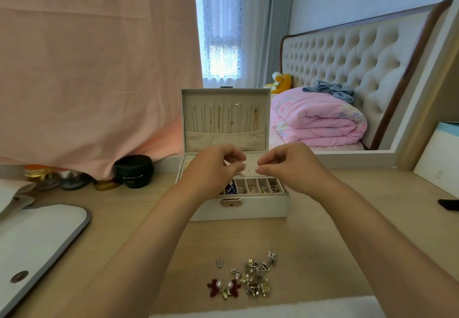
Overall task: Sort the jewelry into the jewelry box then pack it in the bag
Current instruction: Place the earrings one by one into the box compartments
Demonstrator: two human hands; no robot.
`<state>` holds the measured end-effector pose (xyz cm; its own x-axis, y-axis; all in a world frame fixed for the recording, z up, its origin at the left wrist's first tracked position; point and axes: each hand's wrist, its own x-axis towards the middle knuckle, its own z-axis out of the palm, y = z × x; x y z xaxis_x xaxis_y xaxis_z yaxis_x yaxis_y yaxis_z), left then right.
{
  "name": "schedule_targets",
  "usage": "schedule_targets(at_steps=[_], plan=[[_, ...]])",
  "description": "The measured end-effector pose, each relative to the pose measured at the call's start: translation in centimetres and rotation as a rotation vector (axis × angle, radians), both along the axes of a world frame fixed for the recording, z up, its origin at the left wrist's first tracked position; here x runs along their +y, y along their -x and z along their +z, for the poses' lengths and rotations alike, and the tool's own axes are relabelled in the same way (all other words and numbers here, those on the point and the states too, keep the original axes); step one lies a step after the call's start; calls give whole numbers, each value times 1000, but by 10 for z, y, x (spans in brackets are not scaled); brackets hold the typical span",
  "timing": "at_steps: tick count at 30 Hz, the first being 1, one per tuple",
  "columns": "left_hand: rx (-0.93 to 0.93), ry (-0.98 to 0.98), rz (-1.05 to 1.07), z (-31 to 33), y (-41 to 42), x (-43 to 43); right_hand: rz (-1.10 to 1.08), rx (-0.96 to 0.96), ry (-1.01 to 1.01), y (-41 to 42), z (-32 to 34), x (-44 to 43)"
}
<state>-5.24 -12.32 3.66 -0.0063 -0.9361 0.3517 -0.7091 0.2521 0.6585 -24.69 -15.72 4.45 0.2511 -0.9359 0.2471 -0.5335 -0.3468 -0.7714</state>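
A white jewelry box (248, 208) stands open mid-table, its lid (225, 99) upright with several thin necklaces hanging inside. Both hands hover over its back tray, a cream earring panel (252, 162) with small holes. My left hand (218, 166) pinches a small silvery piece at its fingertips, too small to name. My right hand (285, 162) has thumb and forefinger pinched together beside it; whether it holds anything I cannot tell. The front compartments (258, 185) hold small items. A pile of loose earrings (250, 278), silver, gold and dark red, lies near the table's front edge.
A white bag with a grey rim and a snap (37, 238) lies at the left. A black round case (134, 171) and small jars (72, 178) stand behind it under a pink curtain. A dark object (449, 204) sits at the right edge. A bed lies beyond.
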Motion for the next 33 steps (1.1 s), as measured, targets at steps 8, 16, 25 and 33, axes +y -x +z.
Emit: schedule_targets(at_steps=[8, 16, 25, 33], plan=[[-49, -10, -49, -12, 1, -15, 95, 240, 49, -5, -14, -17], [20, 23, -20, -12, 0, -19, 111, 75, 72, -9, -10, -16], [32, -5, -31, -11, 0, -18, 177, 461, 43, -10, -8, -6], [57, -15, -82, -15, 3, -17, 160, 116, 34, -3, 2, -10]])
